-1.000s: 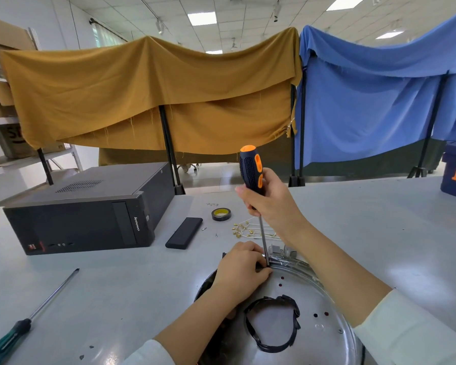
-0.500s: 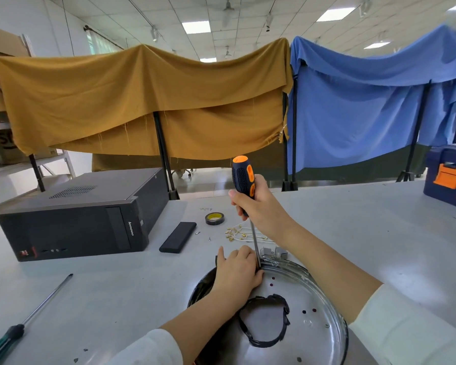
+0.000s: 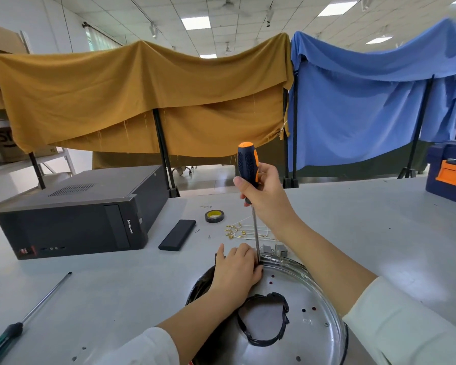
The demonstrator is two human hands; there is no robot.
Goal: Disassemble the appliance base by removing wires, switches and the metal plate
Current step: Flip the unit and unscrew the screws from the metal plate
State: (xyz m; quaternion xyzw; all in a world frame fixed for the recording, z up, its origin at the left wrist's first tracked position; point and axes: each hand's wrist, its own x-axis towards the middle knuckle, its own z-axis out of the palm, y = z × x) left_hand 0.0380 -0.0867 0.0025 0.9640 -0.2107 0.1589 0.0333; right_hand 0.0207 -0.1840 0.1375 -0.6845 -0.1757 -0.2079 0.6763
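The right hand (image 3: 267, 198) is wrapped tight around the orange and black screwdriver (image 3: 248, 167), which stands almost straight up. Its tip goes down at the far rim of the round appliance base (image 3: 319, 291), which sits on the grey bench (image 3: 116, 291) right in front of the person. The left hand (image 3: 236, 272) lies on the rim with its fingers bent over the edge, just beside the tip — touching it, I think.

The tip could slip off and poke those fingers, because they are so close. The shiny metal plate (image 3: 300, 293) could slide too, if the push comes at a slant. Loose wires (image 3: 237, 230) lie behind the base.
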